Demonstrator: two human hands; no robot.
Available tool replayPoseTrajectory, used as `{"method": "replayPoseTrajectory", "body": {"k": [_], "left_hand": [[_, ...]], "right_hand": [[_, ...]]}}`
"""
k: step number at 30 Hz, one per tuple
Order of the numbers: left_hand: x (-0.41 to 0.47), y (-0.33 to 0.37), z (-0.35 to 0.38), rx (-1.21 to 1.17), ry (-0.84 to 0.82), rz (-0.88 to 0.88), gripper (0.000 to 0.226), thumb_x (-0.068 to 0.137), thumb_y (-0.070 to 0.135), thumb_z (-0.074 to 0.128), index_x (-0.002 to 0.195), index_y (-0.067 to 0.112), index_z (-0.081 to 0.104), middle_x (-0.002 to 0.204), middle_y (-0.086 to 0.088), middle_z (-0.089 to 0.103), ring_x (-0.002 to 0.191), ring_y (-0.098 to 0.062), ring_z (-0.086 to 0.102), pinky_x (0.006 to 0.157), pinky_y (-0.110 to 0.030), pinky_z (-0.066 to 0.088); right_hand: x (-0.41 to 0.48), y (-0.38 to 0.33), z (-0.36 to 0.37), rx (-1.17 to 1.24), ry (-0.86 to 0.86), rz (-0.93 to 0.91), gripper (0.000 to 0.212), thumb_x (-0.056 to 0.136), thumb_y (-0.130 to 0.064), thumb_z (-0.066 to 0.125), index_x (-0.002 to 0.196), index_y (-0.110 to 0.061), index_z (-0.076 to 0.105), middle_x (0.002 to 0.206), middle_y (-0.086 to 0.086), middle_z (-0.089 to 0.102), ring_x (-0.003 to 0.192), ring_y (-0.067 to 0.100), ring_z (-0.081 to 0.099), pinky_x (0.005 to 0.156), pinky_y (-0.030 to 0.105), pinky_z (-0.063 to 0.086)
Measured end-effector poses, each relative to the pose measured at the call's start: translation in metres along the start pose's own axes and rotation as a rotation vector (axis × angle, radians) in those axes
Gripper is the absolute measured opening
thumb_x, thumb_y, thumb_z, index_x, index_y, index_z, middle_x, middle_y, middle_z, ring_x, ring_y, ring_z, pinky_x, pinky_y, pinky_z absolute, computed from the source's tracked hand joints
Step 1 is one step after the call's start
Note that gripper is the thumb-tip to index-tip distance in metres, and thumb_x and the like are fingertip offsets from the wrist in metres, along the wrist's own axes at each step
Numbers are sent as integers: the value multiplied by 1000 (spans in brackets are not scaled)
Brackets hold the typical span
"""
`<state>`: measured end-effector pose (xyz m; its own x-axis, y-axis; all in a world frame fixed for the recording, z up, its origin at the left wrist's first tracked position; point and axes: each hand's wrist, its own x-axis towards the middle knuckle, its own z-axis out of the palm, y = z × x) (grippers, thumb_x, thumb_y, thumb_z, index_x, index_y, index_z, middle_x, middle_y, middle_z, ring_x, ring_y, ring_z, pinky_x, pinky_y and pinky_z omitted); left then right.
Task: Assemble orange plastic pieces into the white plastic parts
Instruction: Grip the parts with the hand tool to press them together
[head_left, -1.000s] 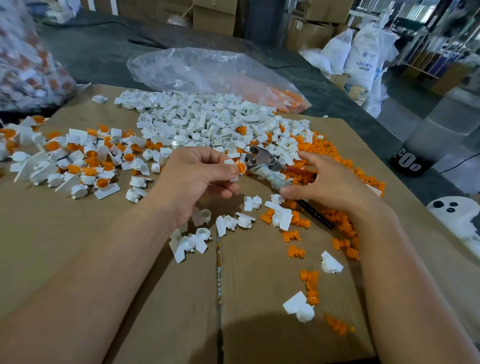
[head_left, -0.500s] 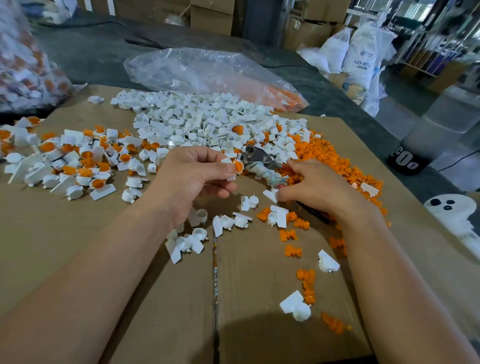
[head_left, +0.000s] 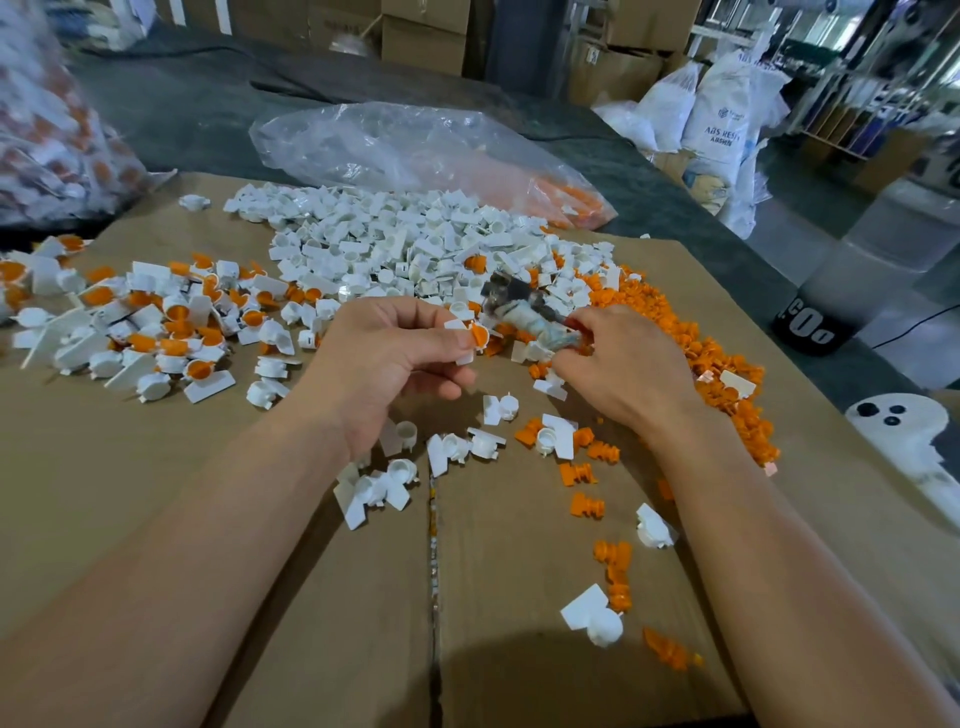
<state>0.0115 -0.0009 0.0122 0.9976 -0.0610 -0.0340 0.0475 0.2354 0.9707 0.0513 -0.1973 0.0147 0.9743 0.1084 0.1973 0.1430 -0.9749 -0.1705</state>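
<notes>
1. Two hands work over the tabletop (head_left: 156, 493). The left hand (head_left: 395, 358) pinches one white part (head_left: 464, 358) between thumb and forefinger, and an orange piece (head_left: 479, 335) already sits in its cup. The other fingers are curled below it.
2. This hand has almost not moved in the last second. The part stays raised above the tabletop, with its orange side turned to the right.
3. The right hand (head_left: 631, 371) has changed. It has come lower, onto the edge of the orange pile (head_left: 675, 332), and the dark handle that showed under it before is now covered.
4. Its fingers are curled round a tool (head_left: 524, 312). The blurred metal head of the tool lies just beside the held part.
5. Whether the fingertips also take a new orange piece I cannot tell, because they are hidden.
6. I judge that this part is nearly finished and will go to the finished heap (head_left: 156, 322) on the left. The right hand seems to fetch the next piece. The white pile (head_left: 415, 244) is still large.
</notes>
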Motion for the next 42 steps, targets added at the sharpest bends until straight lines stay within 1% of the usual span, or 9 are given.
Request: {"method": "replayPoseTrajectory", "body": {"k": [3, 6, 11, 16, 19, 27, 32, 37, 42], "left_hand": [[0, 0, 0, -16, 5, 1, 9, 67, 1, 69, 73, 1, 61, 55, -5, 64, 48, -13, 62, 42, -17, 48], [0, 1, 1, -43, 15, 11, 20, 56, 8, 70, 73, 1, 61, 56, -6, 64, 48, -13, 62, 42, -17, 48], [1, 0, 2, -95, 36, 29, 11, 64, 3, 68, 71, 4, 60, 55, -4, 64, 51, -13, 63, 44, -18, 49], [3, -1, 5, -181, 111, 86, 13, 79, -3, 63, 72, 7, 59, 55, -2, 65, 53, -12, 65, 44, -18, 49], [4, -1, 5, -176, 156, 139, 13, 80, -3, 62, 72, 7, 59, 56, 1, 66, 53, -12, 65, 43, -17, 48], [4, 0, 6, -171, 203, 248, 14, 80, 0, 62, 72, 10, 58, 58, 4, 67, 55, -9, 66, 46, -17, 49], [4, 0, 7, -171, 219, 303, 18, 82, -2, 60, 70, 12, 57, 62, 4, 67, 56, -9, 66, 44, -16, 48], [5, 0, 8, -170, 227, 318, 19, 82, -2, 60, 70, 12, 57, 61, 5, 64, 58, -8, 65, 45, -17, 49], [5, 0, 7, -150, 225, 327, 19, 83, -3, 59, 71, 11, 57, 59, 7, 63, 57, -5, 62, 47, -17, 49]], "right_hand": [[0, -3, -2, 79, 88, -9, 20, 81, -32, 48, 90, -16, 55, 84, 1, 50, 75, 18, 45, 53, 27, 27], [-1, -3, -5, 146, 157, -31, 11, 80, -27, 50, 77, -16, 49, 71, -4, 45, 66, 15, 39, 49, 28, 23], [-2, 2, -7, 104, 188, -22, 27, 84, -40, 60, 99, -17, 61, 89, -2, 53, 79, 12, 41, 58, 27, 25], [-6, -2, -8, 185, 258, -75, 19, 84, -26, 60, 98, -13, 60, 84, -7, 47, 77, 9, 40, 55, 14, 25], [-11, -9, -10, 246, 284, -121, 20, 82, -21, 61, 100, -12, 60, 85, -7, 49, 78, 9, 43, 58, 20, 27], [-16, -21, -7, 209, 137, -232, 36, 78, -25, 62, 112, -13, 57, 92, -8, 46, 88, 10, 41, 72, 23, 28], [-17, -25, -4, 212, 107, -261, 33, 79, -25, 61, 111, -15, 57, 93, -8, 46, 86, 8, 40, 68, 22, 25], [-17, -25, -5, 211, 74, -285, 16, 78, -23, 61, 91, -21, 53, 79, -6, 47, 72, 11, 40, 57, 13, 27], [-20, -28, -6, 276, 49, -282, 10, 77, -18, 59, 78, -18, 49, 62, -8, 44, 57, 10, 40, 50, 28, 30]]}}
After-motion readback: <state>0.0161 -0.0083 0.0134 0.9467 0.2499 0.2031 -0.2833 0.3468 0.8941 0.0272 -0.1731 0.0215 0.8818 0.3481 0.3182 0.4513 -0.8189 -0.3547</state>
